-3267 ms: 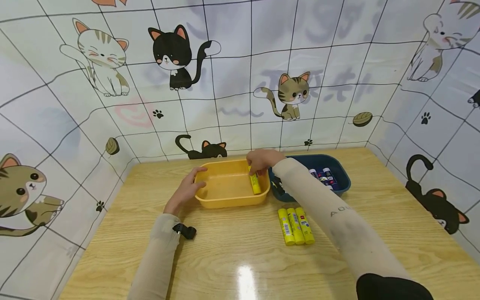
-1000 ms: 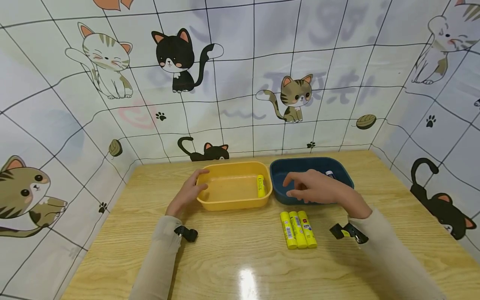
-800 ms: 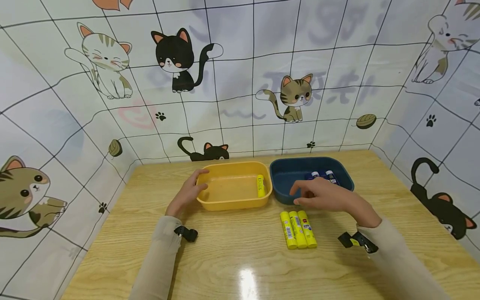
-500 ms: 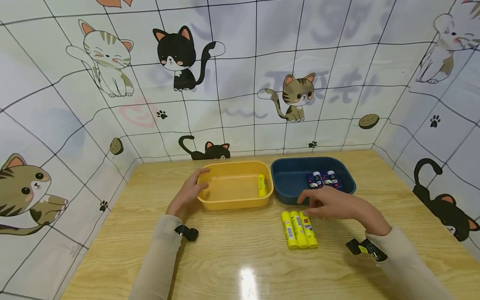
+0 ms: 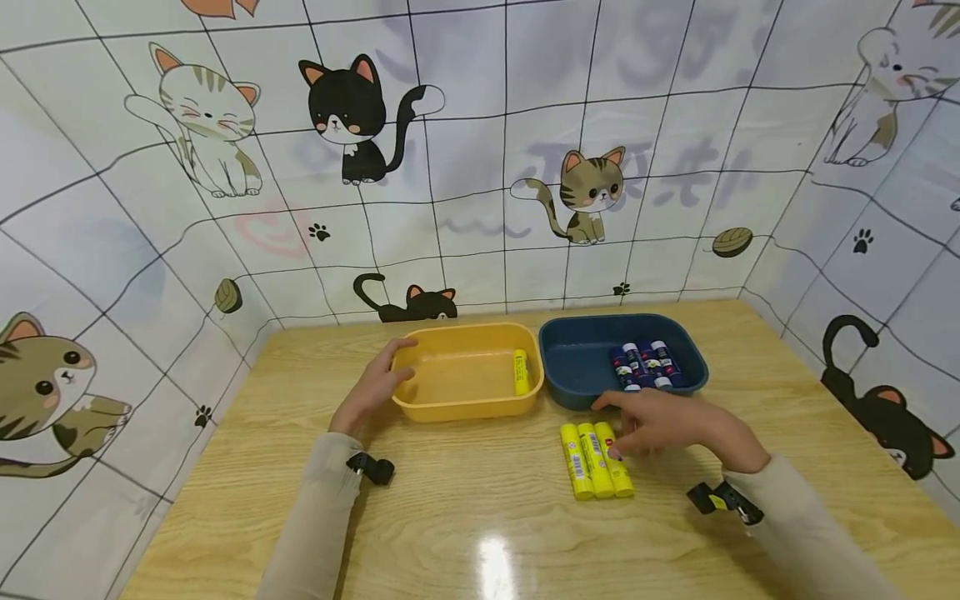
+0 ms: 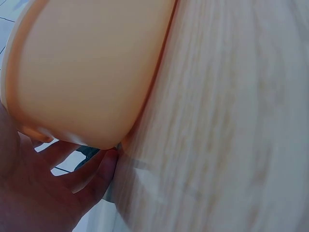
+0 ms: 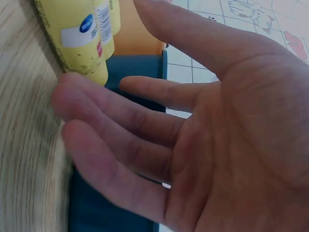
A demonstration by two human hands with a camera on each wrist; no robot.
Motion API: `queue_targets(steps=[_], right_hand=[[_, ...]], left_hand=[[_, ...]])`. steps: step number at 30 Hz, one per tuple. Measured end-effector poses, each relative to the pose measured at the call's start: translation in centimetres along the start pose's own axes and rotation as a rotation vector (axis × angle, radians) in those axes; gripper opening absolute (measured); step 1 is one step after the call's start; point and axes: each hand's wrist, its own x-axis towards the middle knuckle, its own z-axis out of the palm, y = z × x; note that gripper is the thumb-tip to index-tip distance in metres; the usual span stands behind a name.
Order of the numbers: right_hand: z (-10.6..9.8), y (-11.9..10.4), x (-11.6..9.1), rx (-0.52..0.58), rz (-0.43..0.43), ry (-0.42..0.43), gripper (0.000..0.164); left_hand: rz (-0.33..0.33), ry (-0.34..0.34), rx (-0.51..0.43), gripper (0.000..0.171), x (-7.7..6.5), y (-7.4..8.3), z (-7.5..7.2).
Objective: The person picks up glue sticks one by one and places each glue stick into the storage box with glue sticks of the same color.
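My left hand (image 5: 372,382) holds the left end of the yellow plastic basket (image 5: 465,408), with thumb and index over its rim. In the left wrist view, the other fingers (image 6: 99,176) lie against the outside of its end wall. Inside the basket, one yellow glue stick (image 5: 521,372) stands near the right wall. Three yellow glue sticks (image 5: 596,460) lie side by side on the table. My right hand (image 5: 671,425) hovers at their right, its fingers loosely bent and holding nothing. In the right wrist view, the fingertips (image 7: 72,92) are close to the end of a yellow glue stick (image 7: 79,38).
A dark blue basket (image 5: 577,367) stands against the yellow one on the right. Several small blue tubes with white caps (image 5: 647,365) lie in its right half. Cat-printed cloth walls (image 5: 480,167) enclose the wooden table (image 5: 420,508) at the back and sides.
The right hand let go of the yellow glue stick in the yellow basket, then moved right and towards me, over the blue basket to the three glue sticks. The left hand stayed at the rim.
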Motion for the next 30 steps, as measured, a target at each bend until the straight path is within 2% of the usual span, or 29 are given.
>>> queue_targets(steps=[4,10,23,30], right_hand=[[0.28,0.15,0.11,-0.001,0.01,-0.009,0.075],[0.42,0.3,0.35,0.006,-0.009,-0.038,0.075],[0.58,0.92,0.67,-0.037,-0.016,-0.066,0.083],[0.76,0.53,0.62,-0.048,0.003,-0.062,0.079]], left_hand=[[-0.006,-0.006,0.001,0.053,-0.15,0.12,-0.07],[-0.014,-0.007,-0.003,0.053,-0.16,0.09,-0.08],[0.009,0.0,0.0,0.053,-0.08,0.18,-0.07],[0.005,-0.001,-0.002,0.053,-0.17,0.18,-0.03]])
